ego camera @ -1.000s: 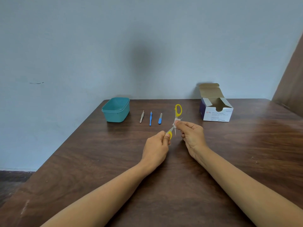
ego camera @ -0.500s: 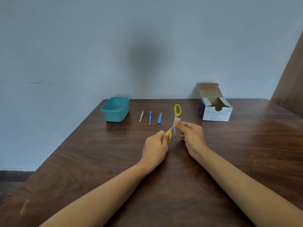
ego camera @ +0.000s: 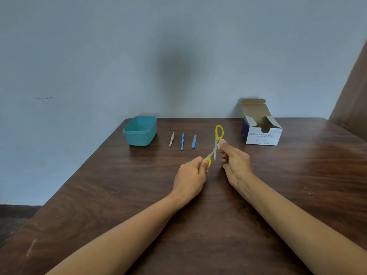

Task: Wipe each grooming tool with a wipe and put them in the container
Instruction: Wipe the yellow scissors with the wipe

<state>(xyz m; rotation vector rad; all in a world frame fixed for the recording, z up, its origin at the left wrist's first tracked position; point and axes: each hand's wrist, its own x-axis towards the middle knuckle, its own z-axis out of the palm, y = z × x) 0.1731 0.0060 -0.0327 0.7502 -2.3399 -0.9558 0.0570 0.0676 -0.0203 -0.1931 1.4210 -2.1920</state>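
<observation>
Yellow-handled scissors are held above the table with their blades spread apart. My left hand grips the lower yellow handle. My right hand pinches a small white wipe against the upper blade, just below the other handle loop. Three tools lie in a row on the table: metal tweezers, a thin blue tool and a small blue-handled file. A teal container stands open to their left.
An open white box of alcohol swabs sits at the back right of the dark wooden table. A pale wall runs behind the table. The table's left edge slants from the container toward the near left.
My right hand with the wipe has slid slightly up along the scissor blade toward the handle loop. My left hand keeps its hold.
</observation>
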